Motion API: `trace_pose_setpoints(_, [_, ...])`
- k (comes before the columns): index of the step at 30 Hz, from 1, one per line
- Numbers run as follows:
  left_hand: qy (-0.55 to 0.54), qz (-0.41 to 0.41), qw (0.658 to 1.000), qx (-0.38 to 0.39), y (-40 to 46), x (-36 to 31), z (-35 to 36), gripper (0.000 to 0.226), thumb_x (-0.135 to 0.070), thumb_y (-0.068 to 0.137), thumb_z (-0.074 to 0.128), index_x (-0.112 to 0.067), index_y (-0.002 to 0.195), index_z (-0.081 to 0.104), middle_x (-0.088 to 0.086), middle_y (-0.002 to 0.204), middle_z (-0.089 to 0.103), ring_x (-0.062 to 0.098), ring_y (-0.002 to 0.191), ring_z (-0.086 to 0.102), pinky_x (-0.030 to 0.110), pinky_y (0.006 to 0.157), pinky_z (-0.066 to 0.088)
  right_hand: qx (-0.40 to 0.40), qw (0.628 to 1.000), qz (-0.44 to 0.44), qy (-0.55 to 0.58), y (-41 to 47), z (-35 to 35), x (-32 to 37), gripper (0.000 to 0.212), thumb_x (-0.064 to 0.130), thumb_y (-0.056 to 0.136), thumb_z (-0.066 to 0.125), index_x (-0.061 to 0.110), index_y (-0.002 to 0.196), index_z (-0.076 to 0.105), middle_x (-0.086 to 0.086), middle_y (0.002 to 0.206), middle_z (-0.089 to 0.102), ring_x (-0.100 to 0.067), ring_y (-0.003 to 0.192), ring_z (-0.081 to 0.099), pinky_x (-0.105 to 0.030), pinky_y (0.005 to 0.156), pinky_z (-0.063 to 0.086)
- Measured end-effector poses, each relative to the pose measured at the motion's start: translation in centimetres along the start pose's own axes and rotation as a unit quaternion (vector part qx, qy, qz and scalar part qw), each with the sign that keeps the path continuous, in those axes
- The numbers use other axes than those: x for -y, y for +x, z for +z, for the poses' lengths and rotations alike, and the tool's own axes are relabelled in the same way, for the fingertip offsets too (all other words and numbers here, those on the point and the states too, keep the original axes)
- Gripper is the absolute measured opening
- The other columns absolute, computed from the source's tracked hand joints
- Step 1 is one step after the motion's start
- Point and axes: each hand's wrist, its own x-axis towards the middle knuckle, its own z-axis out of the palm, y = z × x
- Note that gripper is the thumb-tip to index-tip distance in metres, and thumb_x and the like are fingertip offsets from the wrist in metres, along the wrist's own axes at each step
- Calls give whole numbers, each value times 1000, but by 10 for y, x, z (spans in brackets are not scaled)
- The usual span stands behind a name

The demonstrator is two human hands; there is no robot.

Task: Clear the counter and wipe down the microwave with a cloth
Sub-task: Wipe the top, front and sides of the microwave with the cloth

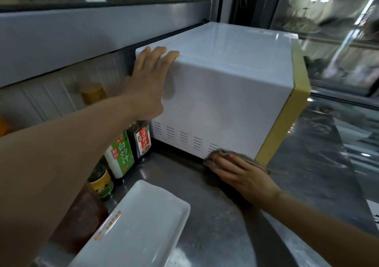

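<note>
Plate [141,223] first: a white rectangular dish lies nearest on the steel bench [215,225], its long axis running from near left to far right, with small orange printing along its left rim too blurred to read.

Just beyond it, the right hand [244,176] lies flat on a brown cloth [229,157], fingers [221,164] straight and slightly spread, pressing the cloth against the bottom edge of the microwave [221,94] where its white side panel meets the bench. That hand is the one doing the wiping; the unwiped side panel rises directly above and beyond the fingers, so the coming stroke probably runs upward or along the row of vent slots to the left.

At the left, sauce bottles stand against the wall. A green-and-white labelled bottle [121,154] carries large Chinese characters that look like 白灼汁; a dark bottle with a red-and-white label [143,139] stands just beside the microwave's far corner, its characters too small to make out. A bottle with a yellow label [101,182] sits nearer, and a gold-capped one [93,93] farther back.

Farthest, the left hand [149,82] braces the microwave's upper far-left edge, palm on the side panel, fingers spread and hooked over onto the top. A yellow front trim [291,110] faces right.
</note>
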Motion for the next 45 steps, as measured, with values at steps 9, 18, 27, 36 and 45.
trace_pose_setpoints(9, [-6,-21,1000,6,-18,-30,-6,99,-9,75,66,-23,150,2,-3,159,-4,20,146,-7,54,115,16,-45,994,39,90,-48,-11,-22,50,25,77,55,18,126,60,7,135,55,-15,129,48,-35,116,6])
trace_pose_setpoints(18, [44,90,995,-14,-26,-76,-4,99,-8,76,65,-35,148,2,-8,158,1,15,146,1,48,113,20,-218,912,336,87,-33,-68,-84,60,27,88,51,19,144,30,-2,148,25,-35,138,19,-50,118,13])
trace_pose_setpoints(27, [37,105,993,-40,-24,-70,7,103,-8,71,68,-31,149,5,-4,158,3,19,146,3,46,109,27,-247,744,529,325,-7,-55,-8,85,-10,74,63,11,143,18,-15,150,6,-44,135,21,-43,62,54])
trace_pose_setpoints(36, [19,107,994,-30,-22,-73,8,106,-1,66,69,-29,148,8,-1,155,5,21,145,3,46,105,37,-315,662,544,408,-5,-70,-23,72,-8,79,56,23,134,21,-16,147,13,-21,117,43,-40,70,56])
trace_pose_setpoints(45, [3,100,993,-58,-19,-76,16,103,4,63,66,-28,145,13,2,151,11,24,142,7,46,98,39,-339,502,653,455,6,-69,-28,50,-4,78,63,5,120,39,-11,121,38,-5,106,40,-5,87,37])
